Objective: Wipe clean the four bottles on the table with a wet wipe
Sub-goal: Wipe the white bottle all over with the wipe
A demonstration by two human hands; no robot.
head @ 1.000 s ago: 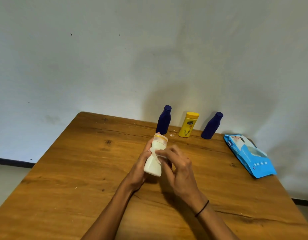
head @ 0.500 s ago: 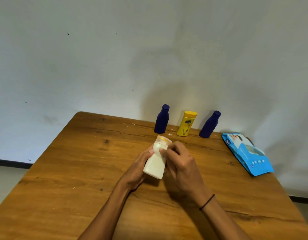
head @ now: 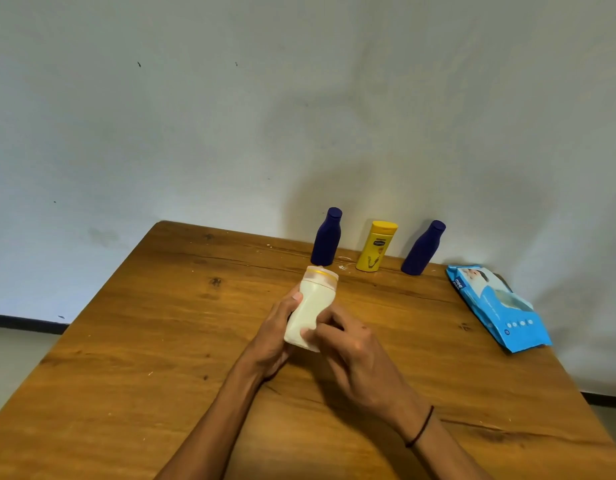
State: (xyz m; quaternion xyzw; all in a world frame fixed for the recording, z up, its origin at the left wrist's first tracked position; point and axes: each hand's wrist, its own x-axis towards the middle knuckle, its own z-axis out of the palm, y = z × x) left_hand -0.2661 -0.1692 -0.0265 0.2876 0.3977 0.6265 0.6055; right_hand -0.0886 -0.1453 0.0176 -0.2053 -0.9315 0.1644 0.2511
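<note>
Left hand grips the white bottle above mid-table, cap tilted away. Right hand, curled on the wipe, has slid from the cap to the bottle's base. Two blue bottles and yellow bottle unchanged at the wall.

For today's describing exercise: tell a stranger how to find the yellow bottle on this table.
Start at the wooden table and look to its far edge by the wall, where three bottles stand in a row. The yellow bottle is the middle one, between the left dark blue bottle and the right dark blue bottle. It alone is yellow, with a flat cap.
</note>
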